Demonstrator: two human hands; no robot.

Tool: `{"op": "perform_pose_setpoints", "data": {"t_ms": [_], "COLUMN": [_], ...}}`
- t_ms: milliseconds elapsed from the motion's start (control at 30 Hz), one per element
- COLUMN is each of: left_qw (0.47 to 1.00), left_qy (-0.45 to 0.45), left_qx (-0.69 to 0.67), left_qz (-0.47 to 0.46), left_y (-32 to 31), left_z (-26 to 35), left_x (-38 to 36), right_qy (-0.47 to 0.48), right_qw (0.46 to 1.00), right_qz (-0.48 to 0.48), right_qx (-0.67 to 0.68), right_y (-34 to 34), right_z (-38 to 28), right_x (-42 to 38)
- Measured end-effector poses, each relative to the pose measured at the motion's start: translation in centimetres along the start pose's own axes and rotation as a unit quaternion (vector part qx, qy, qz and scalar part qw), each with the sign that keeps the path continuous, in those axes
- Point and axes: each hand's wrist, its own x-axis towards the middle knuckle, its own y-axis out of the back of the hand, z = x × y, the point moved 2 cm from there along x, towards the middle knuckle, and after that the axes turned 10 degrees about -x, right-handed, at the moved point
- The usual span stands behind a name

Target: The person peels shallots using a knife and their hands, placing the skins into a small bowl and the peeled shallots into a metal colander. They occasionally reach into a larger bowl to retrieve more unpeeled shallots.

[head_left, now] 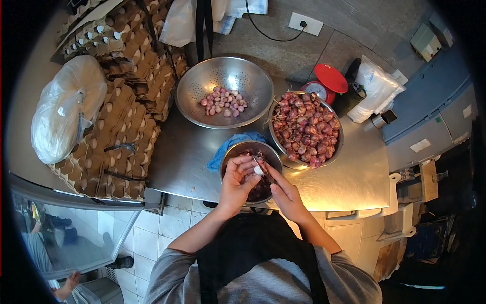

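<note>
Both hands meet over a metal bowl [226, 152] that has dark reddish skins inside. My left hand [236, 183] is closed around a small pale shallot [258, 171], its fingers curled upward. In my right hand [288, 196] is a small knife [261, 165], its blade against or very near the shallot; the fingers hide most of the handle. Beyond the bowl, a steel colander [225, 71] holds several peeled pinkish shallots [223, 103]. To the right, another bowl [340, 143] is heaped with unpeeled red shallots [306, 129].
A blue cloth [223, 150] lies beside the bowl on the steel table [177, 167]. Stacked egg trays [114, 137] and a plastic bag [68, 109] fill the left. A red scale [330, 78] stands at the back right. Another person's hand [73, 279] shows at lower left.
</note>
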Motion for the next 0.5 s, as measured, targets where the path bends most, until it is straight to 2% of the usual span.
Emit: {"op": "perform_pose_setpoints", "data": {"t_ms": [33, 100, 267, 367, 500], "left_qw": [1.000, 1.000, 0.998, 0.987, 0.989], "left_qy": [-0.001, -0.003, 0.028, 0.125, 0.115], "left_qx": [0.001, -0.003, -0.055, -0.095, -0.082], "left_qz": [0.002, 0.000, 0.012, 0.034, 0.041], "left_y": [-0.1, -0.1, -0.3, -0.4, -0.1], "left_z": [0.0, 0.0, -0.1, 0.5, 0.1], "left_x": [0.0, 0.0, 0.2, 0.0, 0.1], "right_qy": [0.052, 0.098, 0.024, 0.037, 0.042], "right_qw": [0.997, 0.990, 0.994, 0.994, 0.999], "right_qz": [0.018, 0.034, -0.005, -0.005, -0.024], "right_qx": [-0.059, -0.093, 0.109, 0.099, 0.008], "right_y": [0.0, 0.1, 0.3, -0.2, 0.5], "right_z": [0.4, 1.4, 1.0, -0.1, 0.9], "right_x": [0.3, 0.9, 0.8, 0.5, 0.9]}}
